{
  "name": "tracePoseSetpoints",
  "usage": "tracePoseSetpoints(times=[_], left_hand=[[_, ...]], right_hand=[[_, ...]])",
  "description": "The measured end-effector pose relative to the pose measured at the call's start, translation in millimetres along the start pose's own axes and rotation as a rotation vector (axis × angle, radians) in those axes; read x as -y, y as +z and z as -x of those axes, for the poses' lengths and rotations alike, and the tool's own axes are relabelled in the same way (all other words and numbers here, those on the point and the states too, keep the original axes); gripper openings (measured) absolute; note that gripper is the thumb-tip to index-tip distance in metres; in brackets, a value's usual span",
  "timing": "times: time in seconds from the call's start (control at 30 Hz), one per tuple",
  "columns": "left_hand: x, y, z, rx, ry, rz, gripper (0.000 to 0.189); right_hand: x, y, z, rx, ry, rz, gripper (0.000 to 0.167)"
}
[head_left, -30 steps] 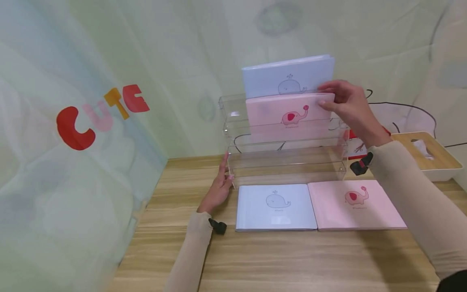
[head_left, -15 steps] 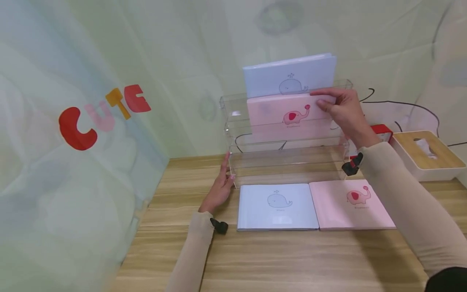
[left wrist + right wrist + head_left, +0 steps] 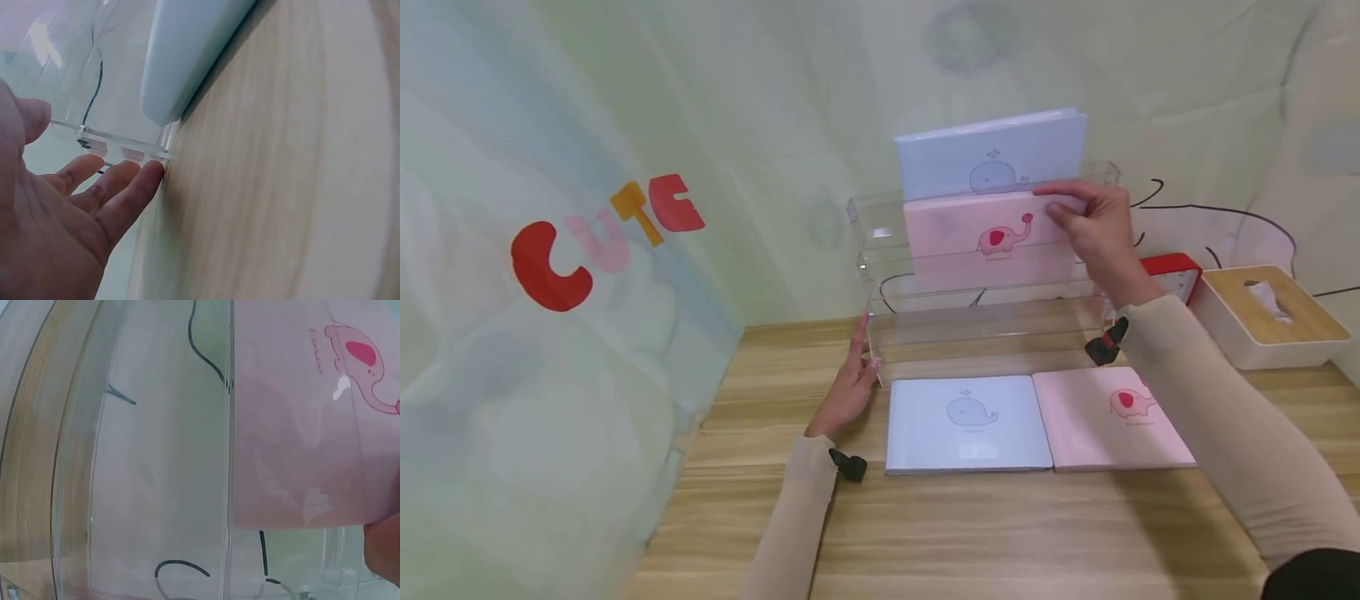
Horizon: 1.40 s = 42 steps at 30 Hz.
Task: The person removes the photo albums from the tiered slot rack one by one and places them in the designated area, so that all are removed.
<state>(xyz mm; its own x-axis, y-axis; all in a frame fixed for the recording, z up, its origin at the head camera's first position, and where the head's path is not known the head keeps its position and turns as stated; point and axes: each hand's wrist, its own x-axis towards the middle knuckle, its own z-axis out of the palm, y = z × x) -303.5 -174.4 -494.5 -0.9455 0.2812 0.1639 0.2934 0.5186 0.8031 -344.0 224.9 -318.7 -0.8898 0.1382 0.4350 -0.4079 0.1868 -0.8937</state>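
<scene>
A clear, tiered display rack [image 3: 985, 323] stands on the wooden table. On one of its upper tiers leans a pink book [image 3: 946, 237] with an elephant drawing, and behind that, higher up, a blue book [image 3: 925, 162] with a whale. My right hand [image 3: 1101, 225] pinches the pink book at its top right corner, thumb in front and fingers along the top edge. In the right wrist view this pink book [image 3: 281, 450] rises behind a clear tier edge. My left hand [image 3: 847, 392] rests its extended fingers [image 3: 128, 206] against the rack's left side, near the tabletop.
Flat before the rack lie another blue whale book [image 3: 917, 442] and another pink elephant book [image 3: 1090, 437], side by side. My right sleeve covers part of the pink one. At right stand a red-framed object [image 3: 1176, 265] and a tissue box [image 3: 1228, 300]. A printed curtain [image 3: 760, 125] hangs behind.
My right hand has slid left along the pink book's top corner, its fingers drawing down onto the edge. The right forearm shifted left, uncovering the red-framed object. The left hand stays put.
</scene>
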Motion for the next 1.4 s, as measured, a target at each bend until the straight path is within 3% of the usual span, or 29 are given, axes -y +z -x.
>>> tracePoseSetpoints(times=[0.27,0.5,1.07,1.4], left_hand=[[-2.0,-2.8,0.3,0.009,0.008,0.013,0.083],[-2.4,-3.4,1.0,0.012,0.012,0.015,0.083],[-1.9,-1.2,0.6,0.011,0.018,0.018,0.084],[-1.2,-2.4,-0.2,0.010,0.020,0.011,0.082]], right_hand=[[4,7,0.7,-0.101,0.046,0.041,0.026],[9,4,-3.1,-0.122,0.080,0.032,0.026],[33,-5,-17.8,-0.108,-0.013,0.001,0.026],[55,-7,-26.8,-0.125,-0.035,-0.097,0.025]])
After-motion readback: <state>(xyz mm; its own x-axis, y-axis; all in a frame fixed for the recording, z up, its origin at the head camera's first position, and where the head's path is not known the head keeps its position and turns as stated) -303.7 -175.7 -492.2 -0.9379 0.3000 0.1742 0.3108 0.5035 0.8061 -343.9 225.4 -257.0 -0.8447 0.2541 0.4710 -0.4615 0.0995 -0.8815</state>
